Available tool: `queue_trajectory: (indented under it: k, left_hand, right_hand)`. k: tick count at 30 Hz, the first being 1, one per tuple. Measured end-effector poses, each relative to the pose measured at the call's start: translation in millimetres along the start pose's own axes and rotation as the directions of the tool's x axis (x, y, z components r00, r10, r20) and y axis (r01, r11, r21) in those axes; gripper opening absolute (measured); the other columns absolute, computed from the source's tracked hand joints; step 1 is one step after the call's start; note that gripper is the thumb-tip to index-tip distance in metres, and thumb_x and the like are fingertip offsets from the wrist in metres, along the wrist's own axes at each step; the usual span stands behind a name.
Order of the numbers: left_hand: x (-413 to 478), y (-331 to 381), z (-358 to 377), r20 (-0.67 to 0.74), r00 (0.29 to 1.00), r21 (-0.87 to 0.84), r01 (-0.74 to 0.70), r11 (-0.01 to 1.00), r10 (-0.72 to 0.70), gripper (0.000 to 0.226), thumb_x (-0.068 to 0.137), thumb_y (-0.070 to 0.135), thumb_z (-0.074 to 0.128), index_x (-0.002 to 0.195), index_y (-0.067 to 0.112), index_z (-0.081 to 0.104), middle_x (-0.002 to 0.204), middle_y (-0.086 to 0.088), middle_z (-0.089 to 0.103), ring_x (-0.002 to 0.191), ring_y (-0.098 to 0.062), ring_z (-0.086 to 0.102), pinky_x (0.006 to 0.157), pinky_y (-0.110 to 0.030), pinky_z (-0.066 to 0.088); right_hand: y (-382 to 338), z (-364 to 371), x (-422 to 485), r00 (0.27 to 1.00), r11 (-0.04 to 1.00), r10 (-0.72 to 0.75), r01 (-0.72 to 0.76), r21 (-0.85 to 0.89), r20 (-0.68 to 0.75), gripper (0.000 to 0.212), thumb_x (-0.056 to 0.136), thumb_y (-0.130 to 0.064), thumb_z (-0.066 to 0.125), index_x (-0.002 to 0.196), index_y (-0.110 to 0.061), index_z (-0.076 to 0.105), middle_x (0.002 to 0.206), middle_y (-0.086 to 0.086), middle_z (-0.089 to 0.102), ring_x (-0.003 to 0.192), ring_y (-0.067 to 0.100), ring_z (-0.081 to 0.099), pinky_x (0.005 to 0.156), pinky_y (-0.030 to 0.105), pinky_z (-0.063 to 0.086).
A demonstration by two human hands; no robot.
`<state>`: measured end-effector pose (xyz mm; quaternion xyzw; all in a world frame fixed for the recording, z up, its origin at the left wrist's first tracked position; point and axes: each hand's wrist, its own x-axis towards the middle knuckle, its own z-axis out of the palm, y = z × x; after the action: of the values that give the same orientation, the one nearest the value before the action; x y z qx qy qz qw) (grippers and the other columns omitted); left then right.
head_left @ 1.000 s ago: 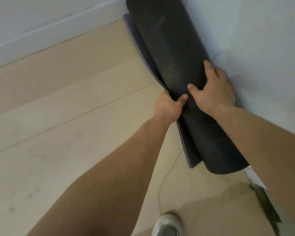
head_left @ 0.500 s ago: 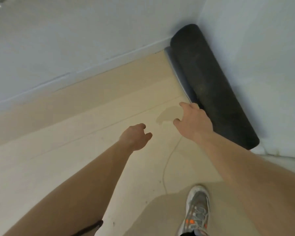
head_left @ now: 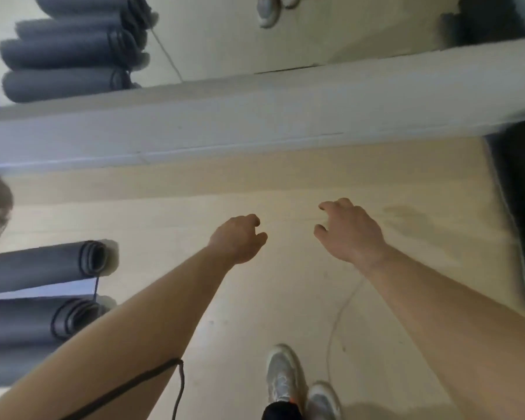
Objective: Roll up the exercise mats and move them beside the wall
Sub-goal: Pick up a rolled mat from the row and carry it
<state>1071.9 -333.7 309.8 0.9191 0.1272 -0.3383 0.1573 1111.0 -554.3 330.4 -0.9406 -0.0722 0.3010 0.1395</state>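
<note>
Now both hands are off the black mat. A second ago they gripped its rolled body against the wall, and half a second ago they had already let go and pulled back. Since then the view has swung leftward, so the roll sits at the far right edge, blurred, lying on the floor with its far end up against the base of the far wall. Judging from that, this mat is placed and the person is turning to fetch or check another. The left hand hangs over bare floor with its fingers loosely curled inward and the thumb sticking out. It holds nothing and touches nothing. The right hand is a little farther out and just to the right, palm down, fingers spread and bent in a relaxed claw, and it is also empty and clear of the floor. The two hands are near each other but apart. At the near left, two rolled grey mats lie side by side with their spiral ends facing right. More rolls appear at the far left in what looks like a mirror above the wall. A thin cable trails across the floor toward the shoes at the near edge.
</note>
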Motion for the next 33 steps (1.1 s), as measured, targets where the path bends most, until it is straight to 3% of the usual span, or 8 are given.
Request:
queue_trajectory:
  k: [6, 13, 17, 18, 23, 28, 33]
  left_hand:
    - [-132.2, -197.7, 18.8, -0.045, 0.969, -0.226, 0.228, 0.947, -0.244, 0.048, 0.103, 0.04, 0.052, 0.147, 0.021, 0.051, 0.142, 0.001, 0.059, 0.128, -0.022, 0.056, 0.1, -0.038, 0.048]
    - [-286.7, -415.4, 111.9, -0.014, 0.904, -0.33, 0.4, 0.855, -0.428, 0.048, 0.103, 0.042, 0.052, 0.146, 0.018, 0.052, 0.144, -0.004, 0.058, 0.127, -0.026, 0.057, 0.101, -0.038, 0.048]
    - [-358.4, -522.3, 161.4, 0.002, 0.882, -0.434, 0.425, 0.794, -0.471, 0.033, 0.101, 0.041, 0.048, 0.115, 0.015, 0.063, 0.121, -0.008, 0.068, 0.093, -0.025, 0.059, 0.085, -0.04, 0.054]
    - [-377.6, -547.7, 174.8, 0.021, 0.881, -0.447, 0.431, 0.784, -0.473, 0.032, 0.101, 0.042, 0.049, 0.112, 0.015, 0.063, 0.118, -0.008, 0.068, 0.092, -0.025, 0.061, 0.086, -0.042, 0.056]
    - [-462.6, -672.7, 234.2, 0.119, 0.874, -0.41, 0.475, 0.779, -0.471, 0.046, 0.104, 0.038, 0.05, 0.144, 0.017, 0.052, 0.145, -0.007, 0.056, 0.129, -0.028, 0.055, 0.104, -0.039, 0.047]
    - [-492.0, -786.7, 273.6, 0.19, 0.835, -0.388, 0.547, 0.742, -0.516, 0.049, 0.105, 0.039, 0.048, 0.149, 0.017, 0.047, 0.147, -0.007, 0.053, 0.13, -0.027, 0.054, 0.104, -0.038, 0.046]
    - [-470.6, -884.7, 285.8, 0.202, 0.825, -0.39, 0.562, 0.729, -0.528, 0.052, 0.104, 0.04, 0.053, 0.15, 0.017, 0.046, 0.147, -0.007, 0.054, 0.13, -0.028, 0.053, 0.106, -0.042, 0.047]
  right_hand:
    - [-182.3, 78.3, -53.6, 0.965, 0.962, -0.232, 0.246, -0.115, 0.121, 0.053, 0.102, -0.039, 0.048, 0.153, -0.024, 0.042, 0.152, 0.006, 0.042, 0.134, 0.033, 0.046, 0.103, 0.042, 0.044]
    - [-360.9, 223.6, -150.2, 0.869, 0.869, -0.388, 0.456, -0.193, 0.307, 0.057, 0.101, -0.045, 0.049, 0.154, -0.025, 0.04, 0.155, 0.004, 0.039, 0.136, 0.031, 0.044, 0.103, 0.042, 0.044]
    - [-440.0, 318.1, -204.7, 0.865, 0.864, -0.355, 0.448, -0.228, 0.355, 0.057, 0.101, -0.043, 0.05, 0.154, -0.025, 0.039, 0.156, 0.006, 0.038, 0.136, 0.032, 0.045, 0.104, 0.042, 0.044]
    - [-457.7, 342.2, -218.9, 0.869, 0.872, -0.339, 0.434, -0.225, 0.36, 0.057, 0.101, -0.042, 0.051, 0.154, -0.025, 0.04, 0.155, 0.006, 0.038, 0.135, 0.032, 0.046, 0.104, 0.042, 0.044]
    - [-543.9, 459.5, -287.1, 0.856, 0.889, -0.323, 0.42, -0.181, 0.403, 0.058, 0.099, -0.041, 0.054, 0.153, -0.023, 0.041, 0.152, 0.007, 0.042, 0.13, 0.034, 0.052, 0.103, 0.042, 0.045]
    - [-615.3, 555.1, -316.2, 0.795, 0.842, -0.367, 0.505, -0.191, 0.483, 0.049, 0.096, -0.038, 0.054, 0.143, -0.023, 0.051, 0.138, 0.011, 0.05, 0.122, 0.036, 0.054, 0.097, 0.044, 0.049]
    - [-675.8, 627.1, -293.3, 0.791, 0.84, -0.305, 0.486, -0.241, 0.53, 0.054, 0.1, -0.038, 0.049, 0.15, -0.02, 0.041, 0.145, 0.013, 0.044, 0.131, 0.037, 0.048, 0.111, 0.048, 0.04]
